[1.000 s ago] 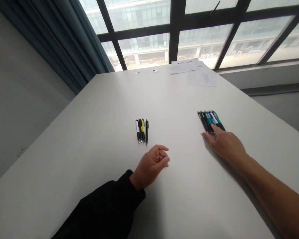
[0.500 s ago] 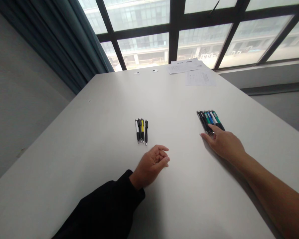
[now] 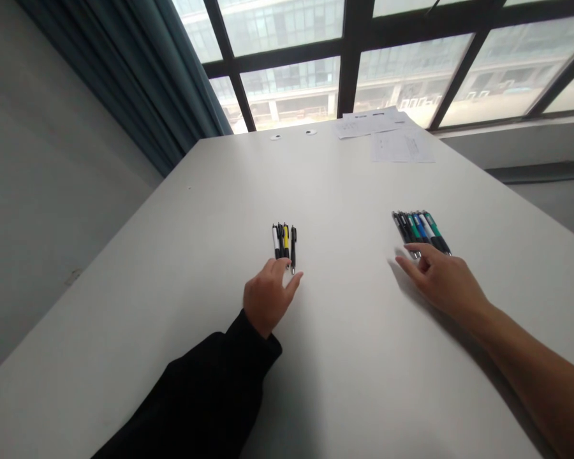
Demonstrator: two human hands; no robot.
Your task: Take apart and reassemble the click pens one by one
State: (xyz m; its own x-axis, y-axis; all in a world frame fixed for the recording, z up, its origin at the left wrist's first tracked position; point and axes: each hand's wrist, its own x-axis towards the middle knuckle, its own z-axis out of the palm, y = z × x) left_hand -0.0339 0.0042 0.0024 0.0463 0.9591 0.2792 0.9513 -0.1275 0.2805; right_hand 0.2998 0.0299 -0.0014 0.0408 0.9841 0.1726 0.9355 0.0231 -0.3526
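My left hand (image 3: pixel 270 292), in a black sleeve, reaches over the lower ends of a small row of pens, with its thumb and fingers apart. In that row lie a white-and-black pen (image 3: pixel 275 240), a black pen (image 3: pixel 280 239), a yellow-and-black pen (image 3: pixel 286 237) and, slightly apart on the right, another black pen (image 3: pixel 293 245). Whether the fingertips touch them cannot be made out. On the right, my right hand (image 3: pixel 442 277) hovers at the lower ends of a second row of several pens (image 3: pixel 418 228), coloured black, green, blue and white. A gap shows between its thumb and index finger.
Both rows lie on a large white table (image 3: pixel 182 268). Paper sheets (image 3: pixel 397 143) rest at its far right end, and two small white oval pieces (image 3: pixel 310 132) sit near the far edge. Beyond are a blue curtain (image 3: pixel 138 76) and a window (image 3: pixel 287 83).
My left hand has moved up and left to the pens, turning palm down and spreading its fingers. My right hand has drawn back slightly from its pens. The view has shifted a little.
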